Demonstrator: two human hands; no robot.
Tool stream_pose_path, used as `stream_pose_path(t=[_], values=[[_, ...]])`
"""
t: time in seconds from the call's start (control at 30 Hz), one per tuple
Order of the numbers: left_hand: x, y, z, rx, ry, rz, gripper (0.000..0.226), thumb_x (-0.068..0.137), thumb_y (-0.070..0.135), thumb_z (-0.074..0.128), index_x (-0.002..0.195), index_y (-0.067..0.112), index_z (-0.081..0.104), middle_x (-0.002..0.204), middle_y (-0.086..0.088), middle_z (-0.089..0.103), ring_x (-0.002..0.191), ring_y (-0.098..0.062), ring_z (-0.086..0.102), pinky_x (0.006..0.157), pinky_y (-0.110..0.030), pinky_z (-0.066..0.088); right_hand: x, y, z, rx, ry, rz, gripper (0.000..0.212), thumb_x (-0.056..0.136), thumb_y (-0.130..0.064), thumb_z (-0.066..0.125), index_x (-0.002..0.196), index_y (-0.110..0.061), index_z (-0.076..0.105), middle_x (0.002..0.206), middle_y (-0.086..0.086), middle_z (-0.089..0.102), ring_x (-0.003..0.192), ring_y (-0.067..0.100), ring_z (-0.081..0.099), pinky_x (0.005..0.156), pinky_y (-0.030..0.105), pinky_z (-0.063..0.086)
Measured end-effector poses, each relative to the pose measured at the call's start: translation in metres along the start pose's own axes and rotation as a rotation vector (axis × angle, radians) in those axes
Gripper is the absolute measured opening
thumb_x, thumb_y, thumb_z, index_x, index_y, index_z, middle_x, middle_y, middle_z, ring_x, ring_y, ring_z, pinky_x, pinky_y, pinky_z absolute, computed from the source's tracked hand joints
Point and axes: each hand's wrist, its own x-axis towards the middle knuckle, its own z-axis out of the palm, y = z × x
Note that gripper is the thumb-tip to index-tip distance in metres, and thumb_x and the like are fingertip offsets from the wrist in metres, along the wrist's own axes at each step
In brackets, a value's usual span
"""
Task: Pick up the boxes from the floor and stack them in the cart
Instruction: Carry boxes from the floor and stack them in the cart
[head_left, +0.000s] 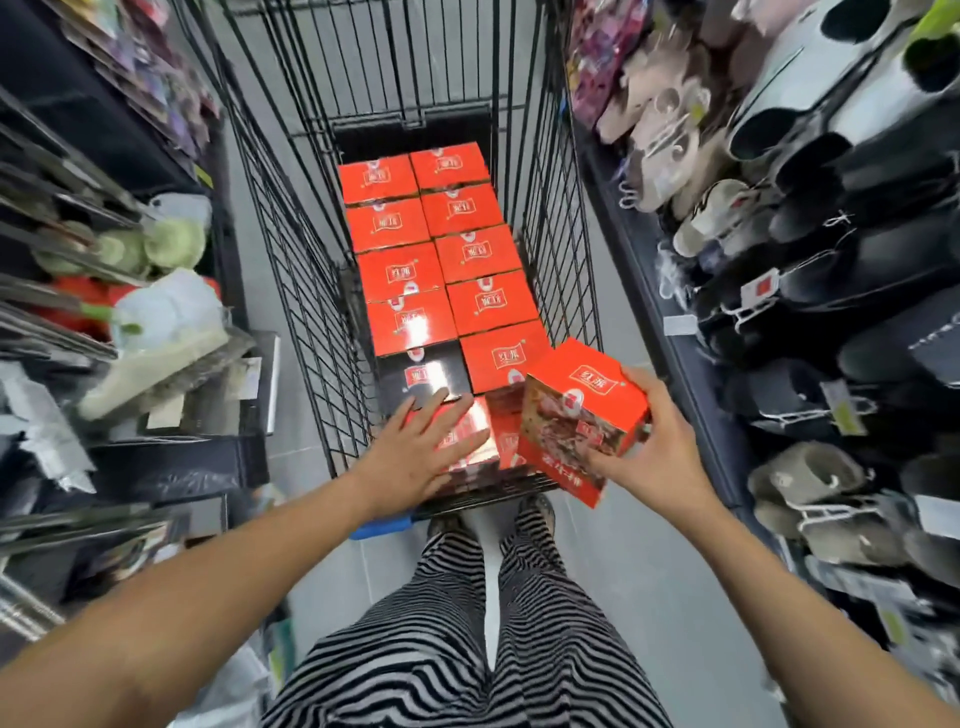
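A black wire cart (291, 270) stands in the aisle straight ahead, filled with two rows of red boxes (441, 260). My right hand (657, 441) grips one red box (582, 415), tilted, just above the cart's near right corner. My left hand (421, 447) lies flat, fingers spread, on the top of the nearest red box (470, 441) in the cart's left row. One box in the left row (423, 376) looks dark in shadow. No boxes on the floor are in view.
Shelves close in on both sides: plush toys and packaged goods (156, 312) at the left, slippers and dark boots (831, 260) at the right. My legs in striped trousers (467, 623) stand on the grey floor right behind the cart.
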Motion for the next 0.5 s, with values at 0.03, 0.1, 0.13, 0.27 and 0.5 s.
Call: stream_pose_path(t=[0.03, 0.1, 0.13, 0.27, 0.5], values=[[0.0, -0.001, 0.0, -0.004, -0.016, -0.01, 0.077, 0.091, 0.048, 0.055, 0.153, 0.033, 0.012, 0.16, -0.013, 0.011, 0.145, -0.037, 0.016, 0.111, -0.057, 0.016, 0.002, 0.001, 0.001, -0.007, -0.009, -0.01, 0.093, 0.058, -0.029, 0.09, 0.135, -0.035, 0.038, 0.127, -0.004, 0.053, 0.116, 0.011, 0.054, 0.098, 0.041, 0.049], [-0.001, -0.001, 0.0, 0.001, -0.032, -0.019, 0.077, 0.093, 0.047, 0.053, 0.153, 0.034, 0.007, 0.16, -0.012, 0.005, 0.146, -0.036, 0.009, 0.112, -0.056, 0.013, 0.006, 0.003, 0.004, -0.024, -0.012, -0.055, 0.095, 0.057, -0.021, 0.091, 0.138, -0.028, 0.04, 0.13, -0.006, 0.05, 0.119, 0.011, 0.051, 0.101, 0.039, 0.046], [0.0, -0.001, 0.001, 0.007, -0.027, -0.012, 0.077, 0.094, 0.047, 0.05, 0.152, 0.036, 0.0, 0.161, -0.011, -0.001, 0.146, -0.036, 0.003, 0.113, -0.055, 0.008, 0.009, 0.004, 0.006, -0.027, -0.018, -0.081, 0.096, 0.057, -0.017, 0.091, 0.139, -0.025, 0.04, 0.13, -0.006, 0.048, 0.119, 0.011, 0.051, 0.102, 0.037, 0.045], [-0.003, 0.0, 0.002, -0.024, -0.023, -0.051, 0.083, 0.092, 0.05, 0.05, 0.15, 0.041, -0.008, 0.16, -0.01, -0.003, 0.146, -0.034, 0.001, 0.11, -0.056, 0.005, 0.023, 0.015, 0.01, -0.045, -0.175, -0.203, 0.101, 0.06, -0.017, 0.091, 0.141, -0.033, 0.033, 0.135, -0.003, 0.042, 0.124, 0.008, 0.046, 0.106, 0.027, 0.04], [-0.011, 0.016, 0.001, -0.199, -0.099, -0.341, 0.085, 0.095, 0.051, 0.045, 0.143, 0.031, -0.022, 0.152, -0.008, -0.03, 0.137, -0.028, -0.028, 0.115, -0.057, 0.002, 0.051, 0.008, 0.012, -0.252, -0.433, -0.188, 0.109, 0.068, -0.022, 0.087, 0.151, -0.026, 0.017, 0.147, -0.001, 0.036, 0.129, 0.007, 0.038, 0.106, 0.016, 0.028]])
